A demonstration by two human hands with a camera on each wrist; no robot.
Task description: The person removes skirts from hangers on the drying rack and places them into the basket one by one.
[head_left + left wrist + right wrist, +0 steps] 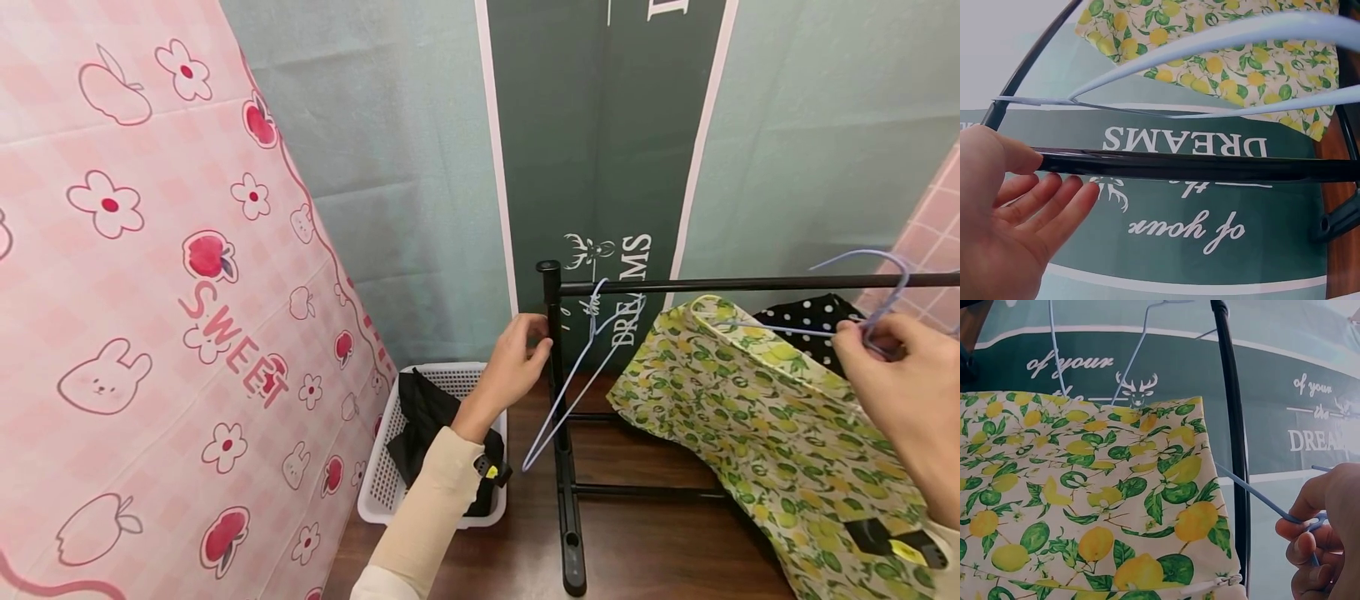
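In the head view my right hand [896,379] pinches a blue wire hanger [896,279] just below its hook. A lemon-print skirt [772,417] hangs from that hanger, in front of the black clothes rack [675,285]. A small zip pull [1225,581] shows at the skirt's edge. My left hand [517,354] holds the rack's left upright, thumb on one side and fingers on the other. An unloaded blue hanger [577,375] hangs from the rail beside this hand.
A white basket [375,483] with black cloth [427,404] stands on the brown floor left of the rack. Black polka-dot cloth [813,321] shows behind the skirt. A pink printed curtain [165,333] is at left, a green printed one [600,150] behind.
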